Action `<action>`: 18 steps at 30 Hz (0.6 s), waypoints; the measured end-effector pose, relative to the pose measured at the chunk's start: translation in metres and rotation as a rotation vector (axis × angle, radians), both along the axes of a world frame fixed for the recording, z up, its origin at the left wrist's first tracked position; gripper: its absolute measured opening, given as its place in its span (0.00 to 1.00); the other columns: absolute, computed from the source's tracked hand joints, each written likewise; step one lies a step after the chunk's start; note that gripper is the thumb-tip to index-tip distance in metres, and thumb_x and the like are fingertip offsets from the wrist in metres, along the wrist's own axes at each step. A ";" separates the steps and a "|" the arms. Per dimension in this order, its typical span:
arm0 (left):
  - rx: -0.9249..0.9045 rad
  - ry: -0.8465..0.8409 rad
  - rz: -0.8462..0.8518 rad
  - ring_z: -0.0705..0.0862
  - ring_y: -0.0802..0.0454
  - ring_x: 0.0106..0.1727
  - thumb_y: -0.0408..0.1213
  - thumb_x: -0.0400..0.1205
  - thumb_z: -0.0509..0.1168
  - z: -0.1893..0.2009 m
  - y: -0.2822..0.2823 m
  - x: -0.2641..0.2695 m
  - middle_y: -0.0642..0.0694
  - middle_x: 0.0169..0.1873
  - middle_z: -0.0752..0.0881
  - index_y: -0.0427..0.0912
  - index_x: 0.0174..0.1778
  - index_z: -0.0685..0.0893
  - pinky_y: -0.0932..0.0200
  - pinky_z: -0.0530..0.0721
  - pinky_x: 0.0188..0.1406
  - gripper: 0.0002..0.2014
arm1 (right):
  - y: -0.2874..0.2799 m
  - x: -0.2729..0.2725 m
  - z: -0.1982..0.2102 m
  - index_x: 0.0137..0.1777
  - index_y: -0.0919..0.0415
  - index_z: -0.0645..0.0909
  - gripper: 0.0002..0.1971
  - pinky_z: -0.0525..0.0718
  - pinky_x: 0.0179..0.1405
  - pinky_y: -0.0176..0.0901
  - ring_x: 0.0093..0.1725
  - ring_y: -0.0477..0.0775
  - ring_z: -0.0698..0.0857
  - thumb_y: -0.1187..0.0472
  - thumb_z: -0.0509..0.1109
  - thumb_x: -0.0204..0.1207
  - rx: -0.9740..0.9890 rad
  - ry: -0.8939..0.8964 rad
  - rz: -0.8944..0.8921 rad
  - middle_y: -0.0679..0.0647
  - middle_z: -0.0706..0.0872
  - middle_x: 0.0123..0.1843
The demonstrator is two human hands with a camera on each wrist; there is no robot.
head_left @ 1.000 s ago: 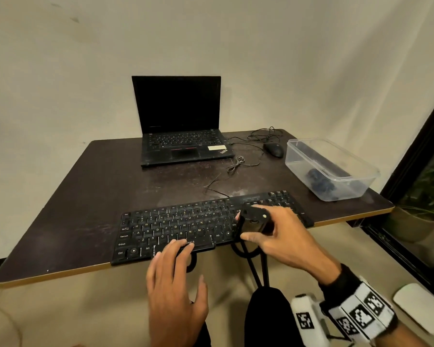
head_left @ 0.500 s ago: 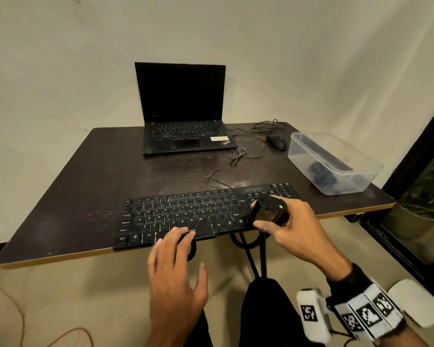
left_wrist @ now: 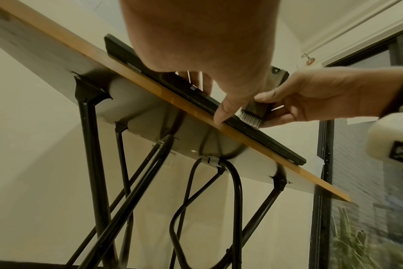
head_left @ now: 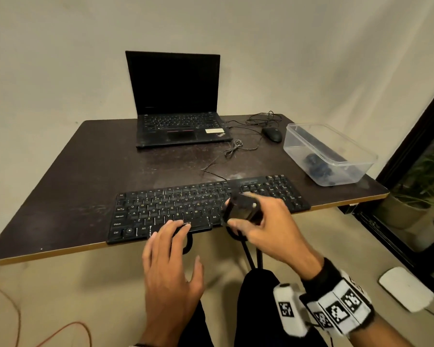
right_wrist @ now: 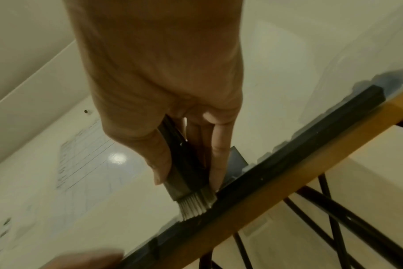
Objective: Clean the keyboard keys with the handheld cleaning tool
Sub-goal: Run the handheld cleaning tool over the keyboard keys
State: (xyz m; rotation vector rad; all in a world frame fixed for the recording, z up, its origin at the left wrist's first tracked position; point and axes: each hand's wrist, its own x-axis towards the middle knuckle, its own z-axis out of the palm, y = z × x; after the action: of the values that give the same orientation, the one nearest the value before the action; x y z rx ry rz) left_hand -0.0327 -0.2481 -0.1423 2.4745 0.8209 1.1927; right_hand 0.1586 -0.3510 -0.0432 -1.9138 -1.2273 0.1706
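Note:
A black keyboard (head_left: 176, 209) lies along the front edge of the dark table (head_left: 90, 176). My right hand (head_left: 268, 229) grips a black cleaning brush (head_left: 243, 209) over the keys right of the space bar. Its pale bristles (right_wrist: 193, 205) touch the keyboard's front edge (right_wrist: 276, 174) in the right wrist view; they also show as the brush bristles (left_wrist: 251, 118) in the left wrist view. My left hand (head_left: 171, 249) lies flat, its straight fingertips (head_left: 176, 225) resting on the space bar area. The left thumb (left_wrist: 228, 111) points down at the table edge.
A black laptop (head_left: 178, 116) stands open at the back. A mouse (head_left: 272, 134) with its coiled cable lies right of it. A clear plastic box (head_left: 328, 154) holding dark items sits at the right corner. Black table legs (left_wrist: 92, 163) run underneath.
My right hand has shifted the brush over the right part of the keyboard, ending a little left of where it was half a second ago. The left hand has stayed put.

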 end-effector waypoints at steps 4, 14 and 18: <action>-0.006 -0.003 -0.007 0.73 0.46 0.85 0.43 0.76 0.66 -0.001 -0.001 0.001 0.48 0.79 0.78 0.40 0.78 0.81 0.47 0.54 0.92 0.31 | -0.002 0.021 0.010 0.56 0.48 0.92 0.12 0.88 0.54 0.48 0.49 0.52 0.93 0.55 0.85 0.73 0.014 -0.094 -0.283 0.44 0.96 0.44; -0.010 -0.008 -0.004 0.75 0.42 0.83 0.43 0.76 0.65 0.000 -0.001 0.002 0.45 0.78 0.78 0.40 0.77 0.80 0.42 0.57 0.91 0.31 | 0.012 0.027 0.019 0.59 0.46 0.92 0.15 0.89 0.58 0.50 0.53 0.52 0.92 0.53 0.85 0.73 -0.069 -0.132 -0.124 0.44 0.96 0.48; -0.012 -0.012 -0.002 0.75 0.41 0.83 0.42 0.76 0.66 0.000 -0.001 0.002 0.46 0.78 0.78 0.40 0.78 0.80 0.43 0.57 0.91 0.31 | 0.019 0.026 0.021 0.57 0.50 0.92 0.14 0.89 0.57 0.49 0.51 0.50 0.92 0.54 0.85 0.73 -0.104 -0.089 -0.046 0.44 0.96 0.48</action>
State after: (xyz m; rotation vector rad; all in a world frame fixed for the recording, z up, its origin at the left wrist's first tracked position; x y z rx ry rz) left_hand -0.0307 -0.2487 -0.1423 2.4556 0.8195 1.1968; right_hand 0.1848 -0.3322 -0.0221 -2.0570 -1.2531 0.1280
